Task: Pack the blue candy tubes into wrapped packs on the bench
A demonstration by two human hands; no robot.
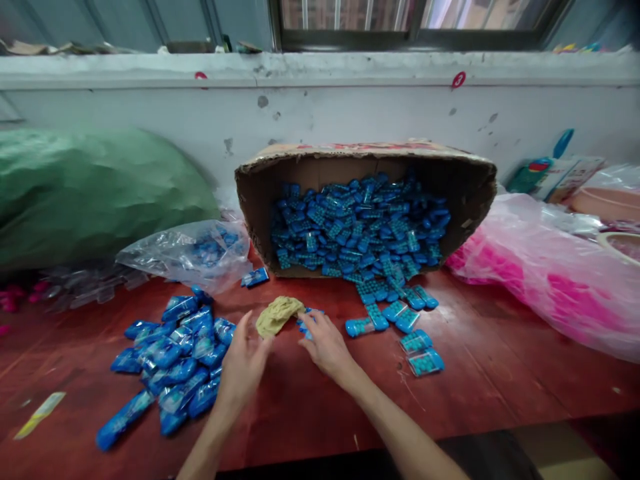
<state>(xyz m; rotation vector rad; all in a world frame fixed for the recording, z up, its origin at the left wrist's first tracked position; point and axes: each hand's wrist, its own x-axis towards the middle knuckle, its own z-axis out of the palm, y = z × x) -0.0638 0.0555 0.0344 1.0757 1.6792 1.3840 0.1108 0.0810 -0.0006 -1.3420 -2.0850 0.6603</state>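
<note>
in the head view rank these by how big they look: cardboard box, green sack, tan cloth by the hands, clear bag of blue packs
1. cardboard box and green sack: look alike in size, and the sack runs off the frame, so I won't rank them
2. clear bag of blue packs
3. tan cloth, smallest, at the left hand
</note>
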